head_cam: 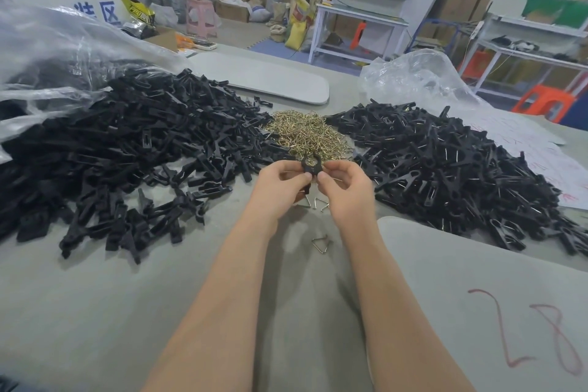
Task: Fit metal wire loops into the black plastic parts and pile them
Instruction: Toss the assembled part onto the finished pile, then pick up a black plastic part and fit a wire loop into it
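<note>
The left hand (pixel 283 181) and the right hand (pixel 345 183) meet in the middle above the counter (pixel 95 312), which has a dull grey, felt-like surface. Both hands pinch one black plastic part (pixel 310 165) between thumb and curled fingertips. The part is matt and its upper end has the shape of an open ring with two small horns. Whether a wire is already in it, I cannot tell.

Just beyond the hands lies the heap of wire loops (pixel 305 134), thin, shiny and brass-coloured, all tangled together. To the left of the hands spreads the pile of bare black parts (pixel 127 143), long and flat. To the right is the pile of fitted parts (pixel 445 169), where thin bright wires show on the black plastic. Under the hands and nearer to the person, some loose wire loops (pixel 321 243) lie on the counter; they are bent to triangles.

Far left, a clear plastic bag (pixel 47 51), wrinkled and glossy, covers more parts. Near the right forearm lies a grey board (pixel 445 264) with rounded corner and red handwriting.
</note>
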Demonstrator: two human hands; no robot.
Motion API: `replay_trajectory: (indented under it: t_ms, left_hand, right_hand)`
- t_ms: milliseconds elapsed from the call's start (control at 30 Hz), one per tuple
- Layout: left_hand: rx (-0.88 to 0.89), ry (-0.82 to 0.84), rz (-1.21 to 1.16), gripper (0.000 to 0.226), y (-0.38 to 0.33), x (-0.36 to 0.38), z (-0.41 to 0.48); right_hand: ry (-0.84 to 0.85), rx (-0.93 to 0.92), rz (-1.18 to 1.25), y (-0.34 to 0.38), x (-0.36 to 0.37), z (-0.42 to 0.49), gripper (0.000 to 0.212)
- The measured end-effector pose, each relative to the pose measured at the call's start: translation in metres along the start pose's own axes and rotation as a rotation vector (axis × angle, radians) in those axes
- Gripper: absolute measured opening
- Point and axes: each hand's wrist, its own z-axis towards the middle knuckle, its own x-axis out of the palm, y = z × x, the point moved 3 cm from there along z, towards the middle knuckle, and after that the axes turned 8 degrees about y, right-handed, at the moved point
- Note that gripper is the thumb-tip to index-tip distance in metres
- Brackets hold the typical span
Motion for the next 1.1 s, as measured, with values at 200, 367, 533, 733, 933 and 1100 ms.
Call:
replay_trajectory:
  t_ms: [200,367,533,733,933,1100]
  left_hand:
    - [0.023,0.038,0.019,0.013,0.001,-0.001,-0.001]
    - [0.022,0.061,0.0,0.013,-0.001,0.0,-0.003]
    - [0.034,0.086,-0.017,0.015,-0.003,0.001,-0.005]
    - [0.012,0.061,0.013,0.013,-0.002,0.001,-0.004]
    - [0.092,-0.101,0.016,0.013,-0.017,-0.004,-0.008]
    - [0.447,-0.184,-0.056,0.017,-0.06,-0.009,-0.029]
  right_hand:
    - [0.006,-0.011,-0.057,0.0,-0.003,0.002,0.014]
    - [-0.004,-0.002,-0.035,0.001,-0.005,0.001,0.013]
    - [0.01,-0.002,-0.007,0.001,-0.005,0.0,0.013]
    - [0.023,0.021,-0.027,-0.001,-0.004,0.001,0.015]
    - [-0.01,0.067,-0.099,-0.006,-0.003,0.002,0.03]
    - [0.129,0.021,-0.17,0.012,0.037,0.003,0.026]
